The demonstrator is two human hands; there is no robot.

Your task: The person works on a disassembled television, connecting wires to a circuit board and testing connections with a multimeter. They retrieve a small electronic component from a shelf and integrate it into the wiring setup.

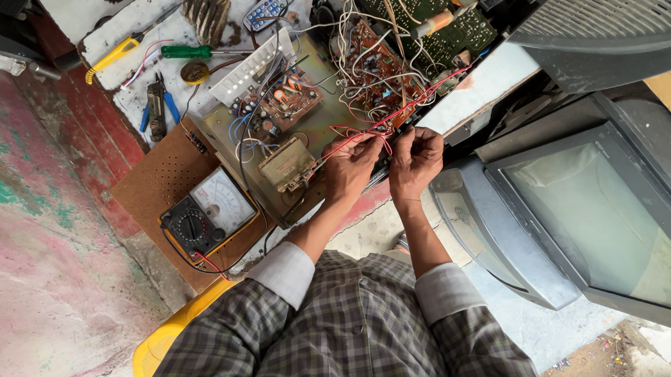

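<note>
My left hand (350,166) and my right hand (416,160) are side by side, both pinching thin red wires (377,133) between them. The wires run up to a brown circuit board (376,68) in an opened metal chassis (316,126). A boxy transformer (285,163) sits just left of my left hand. A green circuit board (429,17) lies further up.
An analog multimeter (206,212) lies on a brown perforated board (160,179) at left. A green-handled screwdriver (186,51), yellow-handled tool (117,53), blue pliers (158,106) and a small remote (266,10) lie on the white bench. Old grey television sets (578,224) stand at right.
</note>
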